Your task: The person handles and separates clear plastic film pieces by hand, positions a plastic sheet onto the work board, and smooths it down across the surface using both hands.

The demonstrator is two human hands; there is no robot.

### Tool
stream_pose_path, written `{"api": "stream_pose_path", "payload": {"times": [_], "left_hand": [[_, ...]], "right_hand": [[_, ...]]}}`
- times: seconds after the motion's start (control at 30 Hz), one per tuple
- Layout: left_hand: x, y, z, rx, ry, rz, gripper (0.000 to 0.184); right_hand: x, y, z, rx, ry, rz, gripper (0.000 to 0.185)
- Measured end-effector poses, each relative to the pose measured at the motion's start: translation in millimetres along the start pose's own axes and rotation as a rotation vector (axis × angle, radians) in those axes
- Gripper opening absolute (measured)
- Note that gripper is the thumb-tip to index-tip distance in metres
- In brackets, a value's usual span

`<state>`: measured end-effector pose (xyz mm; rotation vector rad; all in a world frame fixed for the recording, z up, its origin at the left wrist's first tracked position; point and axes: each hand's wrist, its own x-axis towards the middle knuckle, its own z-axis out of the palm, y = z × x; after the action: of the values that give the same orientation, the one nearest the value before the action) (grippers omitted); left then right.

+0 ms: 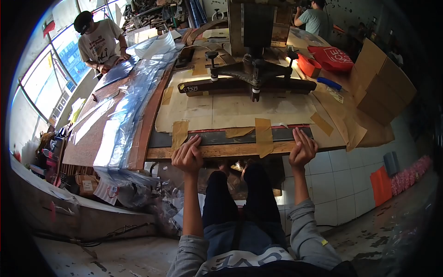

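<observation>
Both my hands are at the near edge of a work table, fingers curled with the fingertips on a long dark grey strip [210, 139]. My left hand [188, 156] is closed at the strip's left part, beside a piece of brown tape [180, 133]. Near the right end, my right hand [302, 148] is closed with its fingertips at the strip. A thin red edge shows along the strip, next to a cream board [230, 113]. Between my hands, another piece of brown tape [264, 138] crosses the strip and the wooden table edge [221, 151].
A dark metal press head [254, 74] with a long bar stands over the board. Clear plastic sheeting [138, 106] covers the left table, where a person [101, 44] bends over a dark sheet. At right are a cardboard box [383, 83], a red bag [330, 57] and a blue-handled tool [329, 83].
</observation>
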<state>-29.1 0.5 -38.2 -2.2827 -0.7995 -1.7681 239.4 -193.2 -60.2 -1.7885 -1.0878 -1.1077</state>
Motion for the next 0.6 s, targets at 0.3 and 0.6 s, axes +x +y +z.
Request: {"api": "stream_pose_path", "payload": {"times": [0.3,0.6], "left_hand": [[-0.6,-0.7,0.2,0.002,-0.001,0.000,0.027],[-1.7,-1.8,0.9,0.010,0.002,0.002,0.028]], "right_hand": [[-0.1,-0.2,0.0,-0.003,-0.002,0.001,0.037],[0.2,-0.6,0.2,0.009,0.001,0.010,0.037]]}}
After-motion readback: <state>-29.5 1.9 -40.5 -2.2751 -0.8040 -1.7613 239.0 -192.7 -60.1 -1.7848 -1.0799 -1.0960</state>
